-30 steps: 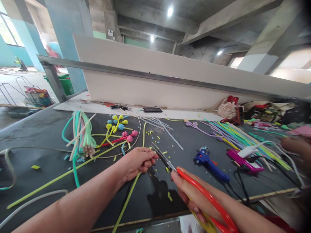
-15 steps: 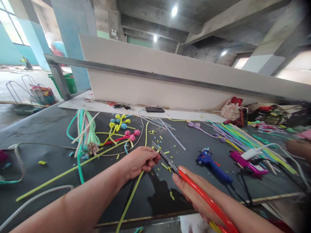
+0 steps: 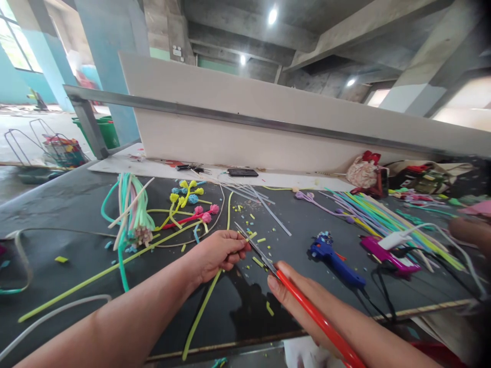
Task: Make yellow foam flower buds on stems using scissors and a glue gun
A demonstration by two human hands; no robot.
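Near the middle of the dark table [image 3: 153, 291], my left hand [image 3: 226, 253] is closed on a long yellow-green stem [image 3: 203, 319], which hangs toward the front edge. A short end of the stem shows at my left fingertips, beside the scissor blades. My right hand [image 3: 295, 291] grips red-handled scissors [image 3: 314, 314], their blades pointing up and left and looking closed or nearly so. Small yellow-green cut pieces [image 3: 258, 261] lie around the blades. Behind my left hand are yellow, blue and pink knotted buds [image 3: 206, 217] on stems.
A bundle of mint and pink stems [image 3: 134, 209] lies left. To the right are a blue glue gun [image 3: 335, 263], a magenta device [image 3: 389, 255] with cables and many coloured stems [image 3: 376, 214]. Another person's hand [image 3: 468, 232] shows at the far right. A phone [image 3: 243, 173] lies behind.
The scissor blades look more closed at my left fingertips, where a short stem piece now shows between or beside them. The view has shifted slightly; both hands keep nearly the same place.
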